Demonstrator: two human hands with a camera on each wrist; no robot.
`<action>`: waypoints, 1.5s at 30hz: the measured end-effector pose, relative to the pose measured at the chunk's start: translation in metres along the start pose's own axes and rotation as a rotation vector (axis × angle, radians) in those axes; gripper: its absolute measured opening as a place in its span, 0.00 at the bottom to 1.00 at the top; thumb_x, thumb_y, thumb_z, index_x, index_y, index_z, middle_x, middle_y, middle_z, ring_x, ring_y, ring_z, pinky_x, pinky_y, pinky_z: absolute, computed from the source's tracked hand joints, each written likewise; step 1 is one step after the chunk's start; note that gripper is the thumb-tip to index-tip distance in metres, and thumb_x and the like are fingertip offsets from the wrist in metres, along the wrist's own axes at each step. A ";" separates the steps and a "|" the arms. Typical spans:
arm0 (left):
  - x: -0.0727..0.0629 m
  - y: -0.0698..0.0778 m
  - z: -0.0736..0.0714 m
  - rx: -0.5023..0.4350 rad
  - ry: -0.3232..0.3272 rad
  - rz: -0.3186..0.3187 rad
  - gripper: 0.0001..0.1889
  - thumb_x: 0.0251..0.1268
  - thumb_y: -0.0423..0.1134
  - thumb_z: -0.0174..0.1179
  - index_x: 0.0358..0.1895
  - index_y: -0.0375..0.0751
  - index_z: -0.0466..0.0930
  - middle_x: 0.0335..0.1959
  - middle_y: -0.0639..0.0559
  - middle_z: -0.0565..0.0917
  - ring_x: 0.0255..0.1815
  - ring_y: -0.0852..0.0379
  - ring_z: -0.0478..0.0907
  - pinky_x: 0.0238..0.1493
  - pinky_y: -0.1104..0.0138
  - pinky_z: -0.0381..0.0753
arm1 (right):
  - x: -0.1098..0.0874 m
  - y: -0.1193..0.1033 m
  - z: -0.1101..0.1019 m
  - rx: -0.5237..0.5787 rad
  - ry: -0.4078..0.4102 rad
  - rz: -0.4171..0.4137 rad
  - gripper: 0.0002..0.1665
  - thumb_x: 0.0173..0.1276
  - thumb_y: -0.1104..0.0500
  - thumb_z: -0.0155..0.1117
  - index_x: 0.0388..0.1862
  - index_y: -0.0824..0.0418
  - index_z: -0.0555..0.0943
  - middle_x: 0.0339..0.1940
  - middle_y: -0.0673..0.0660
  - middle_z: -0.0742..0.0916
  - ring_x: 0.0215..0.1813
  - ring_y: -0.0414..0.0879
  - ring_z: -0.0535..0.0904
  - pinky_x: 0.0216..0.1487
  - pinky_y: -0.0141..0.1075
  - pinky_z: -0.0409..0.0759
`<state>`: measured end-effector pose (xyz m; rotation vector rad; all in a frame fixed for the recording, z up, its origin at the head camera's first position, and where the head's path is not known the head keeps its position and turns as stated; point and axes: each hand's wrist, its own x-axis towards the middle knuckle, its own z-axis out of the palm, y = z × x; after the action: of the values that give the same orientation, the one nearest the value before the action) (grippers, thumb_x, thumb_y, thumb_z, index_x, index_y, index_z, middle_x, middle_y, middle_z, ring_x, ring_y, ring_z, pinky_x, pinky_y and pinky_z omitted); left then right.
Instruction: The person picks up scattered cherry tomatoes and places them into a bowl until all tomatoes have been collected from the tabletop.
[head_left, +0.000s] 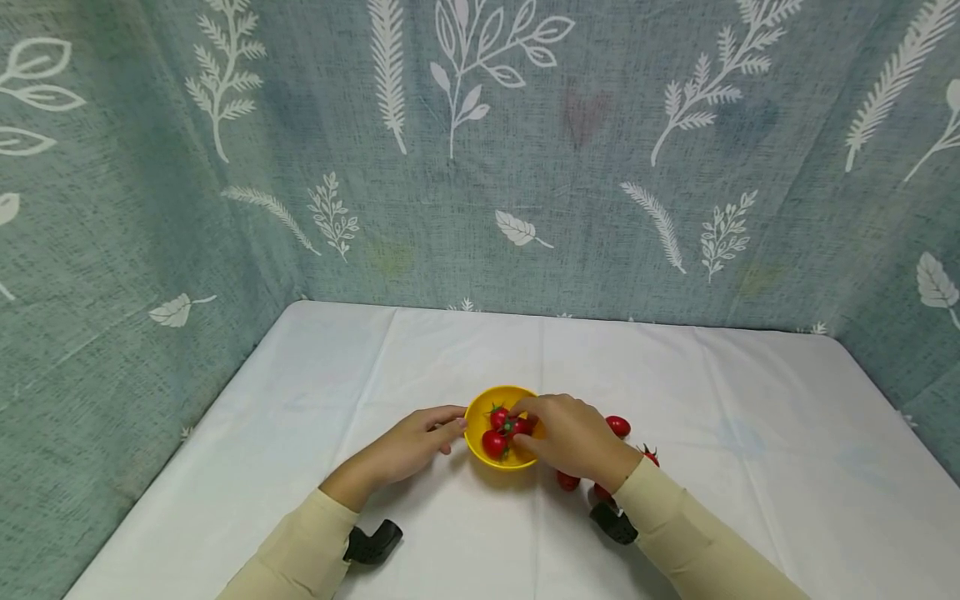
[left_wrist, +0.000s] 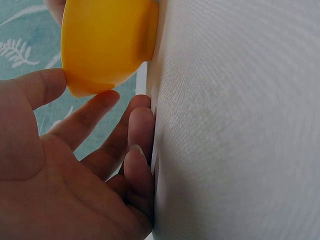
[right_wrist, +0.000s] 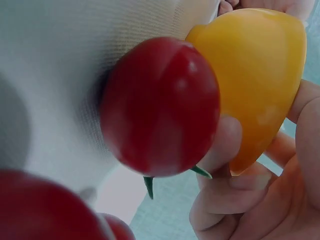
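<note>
A yellow bowl (head_left: 474,447) stands on the table, with several red cherry tomatoes (head_left: 494,444) with green stems inside. My left hand (head_left: 408,446) is at its left side. In the left wrist view, the thumb and a fingertip (left_wrist: 111,98) touch the bowl's outer wall (left_wrist: 107,40), the fingers loosely extended. My right hand (head_left: 573,435) reaches over the right rim, thumb and fingers bent around a cherry tomato (head_left: 520,427) in the bowl. Seen from the right wrist, its fingers (right_wrist: 222,195) curl at the rim, their tips partly hidden.
More cherry tomatoes lie on the white cloth (head_left: 450,533) right of the bowl, one (head_left: 618,426) beyond the right hand and others near the forearm. A large tomato (right_wrist: 160,107) fills the right wrist view's middle. Patterned green curtains (head_left: 465,225) enclose the table's back and sides.
</note>
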<state>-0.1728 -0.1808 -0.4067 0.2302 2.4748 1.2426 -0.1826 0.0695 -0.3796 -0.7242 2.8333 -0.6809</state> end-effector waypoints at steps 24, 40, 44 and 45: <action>0.001 0.002 0.001 -0.004 -0.005 0.015 0.23 0.75 0.57 0.51 0.66 0.55 0.77 0.50 0.54 0.83 0.44 0.56 0.77 0.46 0.61 0.71 | 0.004 0.001 0.000 0.048 -0.049 0.057 0.13 0.63 0.52 0.73 0.44 0.51 0.82 0.32 0.47 0.84 0.33 0.44 0.75 0.34 0.35 0.76; 0.002 0.000 0.001 -0.017 -0.010 0.008 0.23 0.75 0.57 0.50 0.66 0.55 0.77 0.52 0.53 0.83 0.45 0.56 0.78 0.46 0.61 0.72 | -0.017 -0.002 -0.011 -0.054 0.151 -0.014 0.18 0.63 0.51 0.74 0.50 0.52 0.85 0.48 0.49 0.88 0.49 0.48 0.84 0.51 0.45 0.82; 0.001 -0.001 0.000 -0.013 -0.007 -0.001 0.23 0.75 0.57 0.50 0.67 0.55 0.76 0.52 0.53 0.83 0.45 0.56 0.77 0.46 0.61 0.72 | -0.029 0.001 -0.015 -0.052 0.228 -0.061 0.17 0.62 0.54 0.75 0.50 0.53 0.85 0.48 0.49 0.88 0.50 0.48 0.86 0.51 0.44 0.84; 0.001 -0.001 0.000 -0.014 -0.004 -0.008 0.23 0.75 0.58 0.50 0.67 0.55 0.76 0.52 0.53 0.83 0.45 0.56 0.77 0.46 0.61 0.72 | -0.032 0.003 -0.016 -0.055 0.247 -0.074 0.17 0.62 0.55 0.75 0.50 0.53 0.85 0.47 0.49 0.88 0.48 0.48 0.86 0.50 0.43 0.84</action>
<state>-0.1736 -0.1809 -0.4074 0.2190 2.4602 1.2551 -0.1593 0.0936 -0.3657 -0.8098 3.0726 -0.7552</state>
